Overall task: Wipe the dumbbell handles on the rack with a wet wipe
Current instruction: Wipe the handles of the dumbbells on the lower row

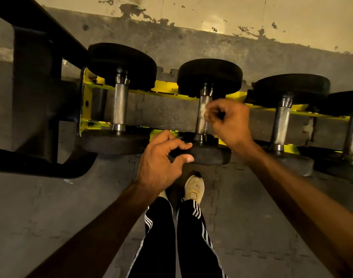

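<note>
The right hand pinches a wet wipe on the far half of the dumbbell handle, which runs away from the person. The left hand hovers empty at the handle's near end.

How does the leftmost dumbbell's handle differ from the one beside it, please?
The leftmost handle is fully exposed and untouched; the second handle is partly covered by the right hand, which holds the wet wipe against it. Both are knurled metal, lying across the yellow rack.
</note>
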The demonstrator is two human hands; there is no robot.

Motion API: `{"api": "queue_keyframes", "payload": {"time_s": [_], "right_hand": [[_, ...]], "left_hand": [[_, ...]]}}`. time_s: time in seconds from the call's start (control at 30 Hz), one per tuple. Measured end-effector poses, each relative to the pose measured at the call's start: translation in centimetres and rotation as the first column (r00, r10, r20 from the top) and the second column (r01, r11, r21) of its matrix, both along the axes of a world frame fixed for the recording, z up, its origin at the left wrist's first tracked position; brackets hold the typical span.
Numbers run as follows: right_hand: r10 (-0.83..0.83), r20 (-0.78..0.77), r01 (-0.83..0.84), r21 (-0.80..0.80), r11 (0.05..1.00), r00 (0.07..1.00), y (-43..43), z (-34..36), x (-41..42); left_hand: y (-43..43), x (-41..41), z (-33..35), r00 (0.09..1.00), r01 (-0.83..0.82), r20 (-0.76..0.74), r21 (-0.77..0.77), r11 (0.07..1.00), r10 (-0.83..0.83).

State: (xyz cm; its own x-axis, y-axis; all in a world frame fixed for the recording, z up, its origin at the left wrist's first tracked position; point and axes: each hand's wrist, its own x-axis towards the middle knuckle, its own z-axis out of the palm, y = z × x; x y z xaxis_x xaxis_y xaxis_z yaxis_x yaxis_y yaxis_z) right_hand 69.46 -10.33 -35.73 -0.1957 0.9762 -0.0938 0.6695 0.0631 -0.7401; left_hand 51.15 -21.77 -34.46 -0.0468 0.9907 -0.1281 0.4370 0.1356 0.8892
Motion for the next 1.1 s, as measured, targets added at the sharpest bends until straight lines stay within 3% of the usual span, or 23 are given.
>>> {"api": "queue_keyframes", "payload": {"time_s": [0.07,0.13,0.2,0.3,0.4,0.53,0.57,0.63,0.73,0.8,0.87,0.9,0.93,1.0,1.1], "right_hand": [[-0.262,-0.127,0.250,-0.102,0.963,0.957,1.5,-0.8,-0.8],[-0.489,-0.261,0.400,-0.329,0.856,0.833,1.9,-1.5,-1.2],[-0.584,-0.229,0.365,-0.592,0.718,0.779,0.9,-1.5,-0.8],[-0.551,-0.136,0.207,-0.832,0.514,0.824,-0.2,-1.1,0.6],[-0.606,-0.260,0.088,-0.871,0.483,0.752,2.1,-1.7,0.5],[-0.825,-0.330,0.018,-0.925,0.380,0.459,4.0,-3.0,-1.4],[-0.833,-0.335,-0.015,-0.931,0.366,0.441,3.5,-3.2,-1.4],[-0.794,-0.326,-0.019,-0.929,0.370,0.513,2.5,-2.8,-0.3],[-0.671,-0.245,0.129,-0.881,0.455,0.699,0.6,-1.5,1.7],[-0.500,-0.191,0.209,-0.743,0.637,0.845,-0.7,-0.2,1.6],[-0.212,-0.082,0.167,-0.373,0.913,0.974,-1.4,0.4,1.0],[-0.009,-0.004,0.008,-0.128,0.992,1.000,-1.3,0.4,0.6],[0.187,0.105,-0.196,0.073,0.978,0.977,-0.9,0.4,0.3],[0.372,0.377,-0.474,0.228,0.850,0.848,0.8,0.2,-0.7],[0.244,0.735,-0.507,0.154,0.848,0.633,3.1,1.1,-3.9]], "left_hand": [[-0.1,0.1,-0.1,1.000,-0.005,0.010,-0.001,1.000,0.005],[-0.1,0.0,-0.2,1.000,-0.007,0.015,-0.001,1.000,0.007],[0.1,0.0,-0.2,1.000,-0.003,0.018,-0.004,1.000,0.003],[0.2,-0.1,-0.2,1.000,-0.013,0.028,-0.005,1.000,0.013],[0.2,0.0,-0.2,0.999,-0.015,0.034,0.003,1.000,0.015],[0.3,-0.2,-0.1,0.999,-0.005,0.047,-0.003,1.000,0.005],[0.4,-0.2,0.0,0.999,0.002,0.041,-0.013,1.000,-0.002],[0.4,-0.3,0.1,1.000,0.016,0.025,-0.031,0.999,-0.015],[0.3,-0.4,0.0,0.999,0.020,0.029,-0.033,0.999,-0.019],[0.3,-0.4,-0.1,0.999,0.020,0.037,-0.032,0.999,-0.019],[0.2,-0.4,-0.2,0.999,0.026,0.027,-0.037,0.999,-0.025],[0.2,-0.4,-0.2,0.999,0.026,0.022,-0.033,0.999,-0.026],[0.1,-0.3,-0.2,0.999,0.025,0.020,-0.028,0.999,-0.025],[0.1,-0.3,-0.3,1.000,0.017,0.018,-0.021,1.000,-0.016],[0.1,-0.2,-0.5,1.000,0.009,0.019,-0.009,1.000,-0.009]]}}
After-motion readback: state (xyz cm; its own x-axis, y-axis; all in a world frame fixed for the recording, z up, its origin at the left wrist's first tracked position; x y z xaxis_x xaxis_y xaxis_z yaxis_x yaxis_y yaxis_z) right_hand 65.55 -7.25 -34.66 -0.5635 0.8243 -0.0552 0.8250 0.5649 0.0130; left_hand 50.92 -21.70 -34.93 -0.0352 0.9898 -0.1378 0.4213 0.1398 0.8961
